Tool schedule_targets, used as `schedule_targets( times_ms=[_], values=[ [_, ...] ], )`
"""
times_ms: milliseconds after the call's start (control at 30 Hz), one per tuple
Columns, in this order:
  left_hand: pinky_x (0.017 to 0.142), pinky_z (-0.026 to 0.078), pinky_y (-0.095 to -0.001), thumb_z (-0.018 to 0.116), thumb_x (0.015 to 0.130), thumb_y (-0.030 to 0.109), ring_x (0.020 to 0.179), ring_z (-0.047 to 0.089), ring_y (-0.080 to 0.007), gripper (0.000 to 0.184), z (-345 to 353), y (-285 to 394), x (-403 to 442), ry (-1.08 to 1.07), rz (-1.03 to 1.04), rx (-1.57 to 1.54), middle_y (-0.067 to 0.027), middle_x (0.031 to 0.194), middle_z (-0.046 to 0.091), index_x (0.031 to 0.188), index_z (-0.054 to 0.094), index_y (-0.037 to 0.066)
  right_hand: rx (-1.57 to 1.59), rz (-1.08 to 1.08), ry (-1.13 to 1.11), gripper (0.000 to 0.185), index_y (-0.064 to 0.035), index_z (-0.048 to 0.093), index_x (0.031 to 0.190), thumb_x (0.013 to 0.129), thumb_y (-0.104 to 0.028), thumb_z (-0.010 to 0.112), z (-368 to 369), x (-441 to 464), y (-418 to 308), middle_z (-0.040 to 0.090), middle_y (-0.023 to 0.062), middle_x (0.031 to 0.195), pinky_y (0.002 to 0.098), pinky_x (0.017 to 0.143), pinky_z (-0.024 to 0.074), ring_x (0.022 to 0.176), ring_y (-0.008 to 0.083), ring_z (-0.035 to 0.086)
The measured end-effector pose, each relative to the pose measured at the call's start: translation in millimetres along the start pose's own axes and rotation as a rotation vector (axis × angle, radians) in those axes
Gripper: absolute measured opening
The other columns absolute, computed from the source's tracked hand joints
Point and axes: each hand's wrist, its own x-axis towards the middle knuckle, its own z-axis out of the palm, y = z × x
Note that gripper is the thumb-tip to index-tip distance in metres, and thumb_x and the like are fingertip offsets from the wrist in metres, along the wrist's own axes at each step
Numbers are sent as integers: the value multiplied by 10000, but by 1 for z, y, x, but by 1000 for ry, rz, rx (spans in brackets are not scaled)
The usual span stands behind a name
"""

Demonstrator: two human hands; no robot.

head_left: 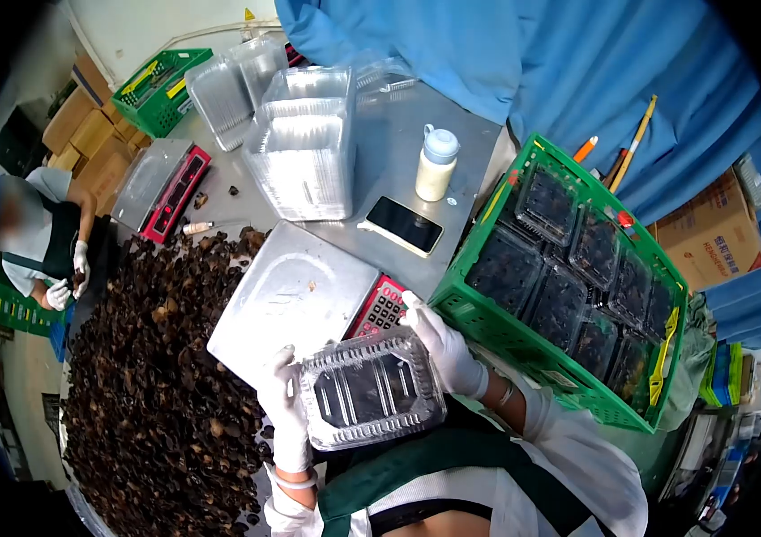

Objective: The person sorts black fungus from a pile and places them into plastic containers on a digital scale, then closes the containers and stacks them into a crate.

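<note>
A clear plastic clamshell box (371, 389) is held level in front of my dark green apron. My left hand (286, 407), in a white glove, grips its left side. Wearing a matching glove, my right hand (446, 351) holds its upper right corner. Dark colour shows through the plastic; I cannot tell whether that is contents or the apron behind. Just beyond the box lies a scale with a metal plate (286, 291) and a red keypad (382, 306). A large heap of dark dried fungus pieces (161, 385) spreads at the left.
A green crate (524, 345) at the right holds several filled clamshell boxes. Stacked clear boxes (304, 166), a phone (403, 225) and a bottle (437, 164) stand farther back. Another scale (179, 192) is at the back left. Across the heap, a gloved co-worker (45, 224) handles something small.
</note>
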Motion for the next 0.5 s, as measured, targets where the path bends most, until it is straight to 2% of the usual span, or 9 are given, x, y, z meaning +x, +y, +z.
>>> schedule_targets(
  times_ms=[67, 133, 167, 200, 267, 333, 400, 467, 500],
  values=[
    [772, 512, -312, 614, 745, -89, 863, 634, -195, 186, -9, -5, -13, -330, -672, -224, -109, 966, 680, 892, 587, 21, 361, 18, -132, 736, -39, 252, 1468, 831, 5, 620, -5, 9, -5, 360, 179, 1463, 364, 1068, 380, 1344, 296, 379],
    [775, 505, -284, 590, 771, -86, 871, 609, -135, 248, -38, 6, -6, -639, -509, -305, -66, 939, 672, 1001, 611, 5, 900, 296, -326, 799, -78, 234, 1479, 808, 65, 643, -6, 21, -16, 381, 134, 1453, 360, 1068, 380, 1334, 231, 386],
    [774, 500, -261, 611, 790, -63, 851, 599, -106, 313, -43, -6, -26, -578, -850, -570, -46, 942, 657, 1098, 601, -2, 1110, 398, -346, 812, -90, 241, 1473, 798, 93, 652, 0, 23, -13, 385, 89, 1444, 336, 1041, 404, 1315, 174, 384],
    [762, 497, -256, 622, 806, -41, 835, 591, -90, 293, -47, 11, -24, -444, -961, -784, -31, 925, 642, 1094, 591, 4, 1230, 530, -261, 734, -81, 265, 1454, 839, 44, 646, 11, 27, -13, 416, 83, 1407, 326, 1037, 399, 1277, 160, 415],
    [754, 491, -258, 632, 813, -25, 822, 588, -100, 289, -55, -20, -63, -354, -827, -525, -30, 924, 631, 1097, 580, 0, 1110, 595, -262, 649, -47, 292, 1425, 879, -43, 642, 40, 31, 5, 443, 88, 1368, 314, 1031, 398, 1260, 145, 419],
    [796, 484, -295, 659, 803, 1, 885, 603, -178, 275, -46, 16, -39, 73, -728, -83, -105, 996, 627, 1066, 580, -21, 1097, 731, -338, 621, 12, 320, 1379, 893, -170, 660, 44, 40, 6, 527, 125, 1242, 250, 777, 519, 961, 118, 601],
    [893, 467, -396, 754, 743, 108, 1025, 590, -330, 418, -41, 24, -24, -42, -208, 236, -171, 1111, 613, 1113, 592, -1, 1090, 807, -394, 615, -3, 331, 1375, 895, -195, 664, 57, 41, 17, 580, 94, 1070, 230, 655, 514, 773, 100, 606],
    [1035, 343, -493, 743, 717, 449, 1231, 461, -393, 684, -23, 41, 4, -424, -174, 417, -172, 1280, 550, 1233, 568, 37, 1094, 786, -394, 619, -24, 319, 1401, 913, -218, 646, 62, 42, 19, 559, 38, 870, 222, 641, 502, 742, 88, 580],
    [1058, 325, -488, 715, 739, 471, 1256, 441, -376, 690, -5, 29, -7, -413, -137, 423, -170, 1310, 527, 1269, 555, 61, 1069, 780, -393, 624, -30, 309, 1417, 918, -211, 637, 63, 44, 17, 560, 35, 868, 221, 642, 501, 741, 88, 581]
  ],
)
